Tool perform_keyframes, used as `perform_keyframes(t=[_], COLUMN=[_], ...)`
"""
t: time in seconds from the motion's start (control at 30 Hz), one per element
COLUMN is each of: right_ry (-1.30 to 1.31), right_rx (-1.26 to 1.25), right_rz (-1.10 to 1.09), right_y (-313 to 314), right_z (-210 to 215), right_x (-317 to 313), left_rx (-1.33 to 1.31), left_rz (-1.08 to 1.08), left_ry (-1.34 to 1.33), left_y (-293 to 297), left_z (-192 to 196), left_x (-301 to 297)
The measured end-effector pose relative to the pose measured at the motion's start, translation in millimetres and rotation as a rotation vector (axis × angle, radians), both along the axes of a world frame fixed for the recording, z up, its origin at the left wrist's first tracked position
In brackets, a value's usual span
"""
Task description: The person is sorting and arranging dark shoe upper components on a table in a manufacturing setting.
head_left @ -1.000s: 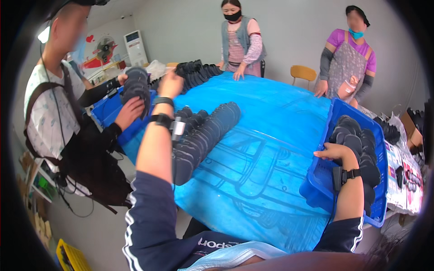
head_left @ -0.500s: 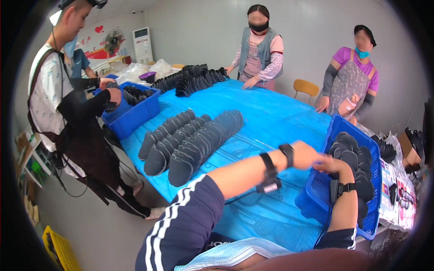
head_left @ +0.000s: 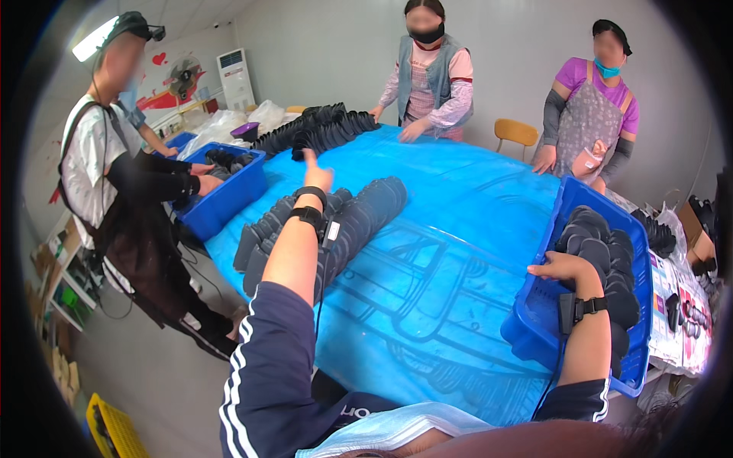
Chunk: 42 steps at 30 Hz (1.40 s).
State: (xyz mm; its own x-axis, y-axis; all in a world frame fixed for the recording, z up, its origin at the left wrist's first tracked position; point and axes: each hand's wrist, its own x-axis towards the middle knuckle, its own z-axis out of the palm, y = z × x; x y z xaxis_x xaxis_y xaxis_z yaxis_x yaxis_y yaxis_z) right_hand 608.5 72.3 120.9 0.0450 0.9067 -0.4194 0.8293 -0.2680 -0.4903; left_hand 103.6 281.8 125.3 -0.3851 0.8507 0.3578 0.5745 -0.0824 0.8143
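My left hand [head_left: 317, 177] reaches out over the far end of nested rows of dark, rounded, pad-like pieces [head_left: 374, 215], its index finger stretched forward. Nothing shows in it, and my forearm covers part of the rows. At the right, my right hand [head_left: 566, 266] rests at the near-left rim of a blue basket [head_left: 527, 324]. One digit points left across the rim; the other fingers are bent and partly hidden. Similar overlapping dark pieces [head_left: 592, 248] fill that basket. Black straps with small devices sit on both wrists.
Blue sheeting [head_left: 450, 290] covers the table. Another person stands at the left with both hands in a second blue basket [head_left: 221, 202]. More dark pieces [head_left: 324, 130] lie at the far edge. Two people stand behind the table, near a yellow chair [head_left: 516, 133].
My left hand has swung from beside my right hand to the rows at the left. My right hand stays by the basket. The person at the left has lowered both hands into their basket.
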Motion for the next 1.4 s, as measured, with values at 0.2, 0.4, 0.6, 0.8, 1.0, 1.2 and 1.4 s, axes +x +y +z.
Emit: perform_keyframes(t=[0.2,0.4,0.6,0.8,1.0,1.2,1.4], right_ry=[-0.018,-0.007,0.023,0.046,0.075,0.052,0.098], right_rx=[-0.011,0.012,0.016,0.019,0.065,0.055,0.027], right_rz=[0.018,0.008,-0.053,-0.007,-0.016,-0.026,-0.041], right_y=[-4.5,-1.0,-11.9,-4.5,-3.4,-2.8,-2.2], right_z=[7.7,3.5,2.9,4.1,-2.0,-3.1,-7.5], right_x=[-5.9,-7.1,2.9,-8.1,-1.8,0.0,0.5], left_rx=[0.554,0.510,0.416,0.583,0.193,0.244,0.117], left_rz=[0.729,0.873,0.547,0.481,0.184,-0.027,-0.294], left_ry=[-0.726,-0.381,-0.496,-0.591,-0.592,-0.457,-0.128], left_y=[-22.3,-13.0,-48.5,-11.5,-42.8,-112.7,-164.7], left_z=[28.8,26.0,61.7,32.4,18.6,-12.2,-53.1], left_x=[-114.8,-206.4,-126.2,-214.8,-236.3,-170.8,-145.2])
